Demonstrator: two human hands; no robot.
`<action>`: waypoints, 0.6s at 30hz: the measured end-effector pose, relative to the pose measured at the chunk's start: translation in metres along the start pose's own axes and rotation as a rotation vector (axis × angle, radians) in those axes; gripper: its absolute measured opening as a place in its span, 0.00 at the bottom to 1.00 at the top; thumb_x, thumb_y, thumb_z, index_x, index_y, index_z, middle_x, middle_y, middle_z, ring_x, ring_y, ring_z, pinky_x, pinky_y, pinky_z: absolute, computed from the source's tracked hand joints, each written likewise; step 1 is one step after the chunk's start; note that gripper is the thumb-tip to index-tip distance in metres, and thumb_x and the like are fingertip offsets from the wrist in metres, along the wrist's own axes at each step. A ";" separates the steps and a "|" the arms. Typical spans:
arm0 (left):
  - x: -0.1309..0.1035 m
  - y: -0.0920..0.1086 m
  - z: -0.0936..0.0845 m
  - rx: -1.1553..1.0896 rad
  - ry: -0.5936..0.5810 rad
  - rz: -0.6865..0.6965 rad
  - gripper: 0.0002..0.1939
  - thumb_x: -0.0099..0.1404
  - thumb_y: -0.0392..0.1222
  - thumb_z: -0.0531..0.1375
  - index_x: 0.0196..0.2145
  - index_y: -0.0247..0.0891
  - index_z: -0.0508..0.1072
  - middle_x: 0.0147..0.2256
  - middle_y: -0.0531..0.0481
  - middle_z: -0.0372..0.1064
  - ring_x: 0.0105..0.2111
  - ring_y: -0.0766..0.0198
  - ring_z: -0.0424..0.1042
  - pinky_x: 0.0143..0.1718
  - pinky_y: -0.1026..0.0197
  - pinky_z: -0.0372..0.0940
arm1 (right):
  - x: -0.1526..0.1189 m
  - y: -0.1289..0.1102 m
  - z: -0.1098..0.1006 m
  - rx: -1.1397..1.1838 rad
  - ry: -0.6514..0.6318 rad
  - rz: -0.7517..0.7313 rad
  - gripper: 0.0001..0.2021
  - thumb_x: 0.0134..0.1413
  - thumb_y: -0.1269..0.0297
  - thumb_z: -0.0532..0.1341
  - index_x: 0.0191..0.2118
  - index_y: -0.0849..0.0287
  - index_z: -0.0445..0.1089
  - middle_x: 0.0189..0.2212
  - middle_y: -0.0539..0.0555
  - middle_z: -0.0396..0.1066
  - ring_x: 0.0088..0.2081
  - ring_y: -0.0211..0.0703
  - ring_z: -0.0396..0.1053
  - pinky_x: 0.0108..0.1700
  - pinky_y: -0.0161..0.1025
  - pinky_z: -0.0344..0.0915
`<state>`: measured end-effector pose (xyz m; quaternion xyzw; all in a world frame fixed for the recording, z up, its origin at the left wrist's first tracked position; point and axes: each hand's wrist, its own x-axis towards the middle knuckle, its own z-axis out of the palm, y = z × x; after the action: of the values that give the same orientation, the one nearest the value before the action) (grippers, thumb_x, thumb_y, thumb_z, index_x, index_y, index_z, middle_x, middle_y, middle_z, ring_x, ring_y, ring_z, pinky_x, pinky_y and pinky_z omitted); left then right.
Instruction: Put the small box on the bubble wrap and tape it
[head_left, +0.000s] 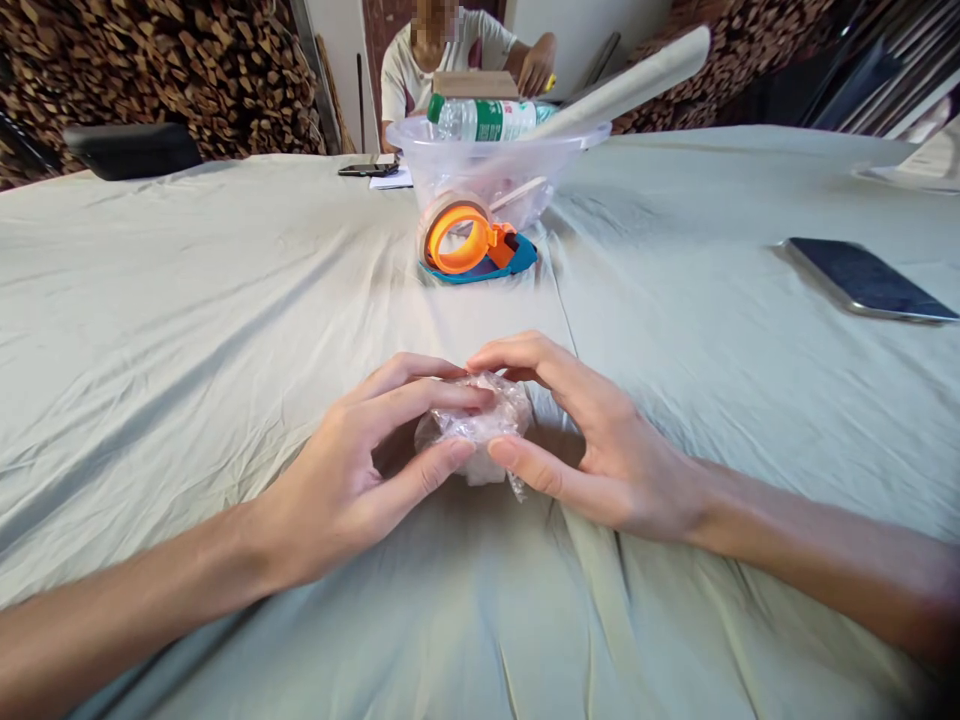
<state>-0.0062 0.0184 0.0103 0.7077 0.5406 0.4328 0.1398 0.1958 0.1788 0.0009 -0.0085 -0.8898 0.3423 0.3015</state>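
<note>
Between my hands, low over the cloth, is a small bundle of crinkled clear plastic wrap (480, 425); what lies inside it I cannot make out. My left hand (375, 450) grips it from the left, its thumb on the near side and fingers over the top. From the right, my right hand (585, 430) curves round the same bundle, thumb in front and fingertips at the far edge. A loose end of the wrap hangs down on the near right side.
Ahead stands a clear plastic tub (480, 160) holding a green-labelled bottle (495, 118) and a long pale roll (637, 80). An orange-and-blue tape dispenser (472, 240) lies before it. A phone (866, 278) is at right, a black case (131, 150) far left. A person (405, 75) sits opposite.
</note>
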 end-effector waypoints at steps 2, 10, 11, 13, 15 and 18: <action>0.000 0.000 0.002 -0.007 0.015 -0.008 0.13 0.82 0.41 0.64 0.61 0.44 0.78 0.59 0.49 0.79 0.62 0.65 0.80 0.64 0.64 0.75 | 0.001 -0.002 0.001 0.082 0.006 0.082 0.19 0.72 0.59 0.69 0.62 0.54 0.68 0.56 0.56 0.75 0.56 0.47 0.77 0.60 0.47 0.75; -0.006 -0.005 0.009 0.098 0.034 0.100 0.22 0.83 0.35 0.61 0.70 0.47 0.68 0.63 0.47 0.76 0.62 0.63 0.80 0.56 0.65 0.79 | 0.003 -0.004 0.006 0.206 0.040 0.168 0.18 0.69 0.60 0.71 0.59 0.53 0.69 0.54 0.54 0.76 0.56 0.48 0.76 0.64 0.52 0.72; -0.006 -0.005 0.008 0.130 0.025 0.112 0.19 0.83 0.34 0.60 0.67 0.46 0.71 0.62 0.47 0.76 0.62 0.64 0.80 0.55 0.67 0.79 | 0.004 -0.004 0.006 0.193 0.043 0.154 0.18 0.69 0.60 0.71 0.58 0.53 0.69 0.53 0.53 0.75 0.55 0.47 0.76 0.63 0.51 0.73; -0.006 -0.005 0.007 0.182 0.019 0.140 0.15 0.83 0.32 0.59 0.63 0.43 0.75 0.61 0.47 0.76 0.63 0.67 0.79 0.58 0.69 0.77 | 0.003 -0.005 0.007 0.165 0.052 0.129 0.17 0.69 0.61 0.71 0.58 0.53 0.69 0.52 0.53 0.75 0.54 0.45 0.75 0.61 0.48 0.73; -0.004 -0.004 0.005 0.204 0.029 0.164 0.13 0.83 0.31 0.60 0.60 0.40 0.77 0.61 0.46 0.77 0.63 0.69 0.79 0.63 0.69 0.74 | 0.003 -0.005 0.007 0.143 0.061 0.120 0.17 0.69 0.62 0.71 0.58 0.53 0.69 0.52 0.53 0.74 0.53 0.44 0.75 0.59 0.46 0.74; -0.003 -0.004 0.003 0.177 0.041 0.155 0.10 0.81 0.33 0.63 0.56 0.37 0.79 0.60 0.44 0.79 0.62 0.67 0.80 0.64 0.69 0.74 | 0.002 -0.005 0.008 0.128 0.062 0.123 0.18 0.68 0.61 0.71 0.58 0.52 0.68 0.52 0.53 0.74 0.51 0.44 0.76 0.57 0.46 0.75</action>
<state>-0.0068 0.0183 0.0049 0.7478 0.5232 0.4074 0.0321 0.1911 0.1710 0.0004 -0.0547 -0.8542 0.4159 0.3072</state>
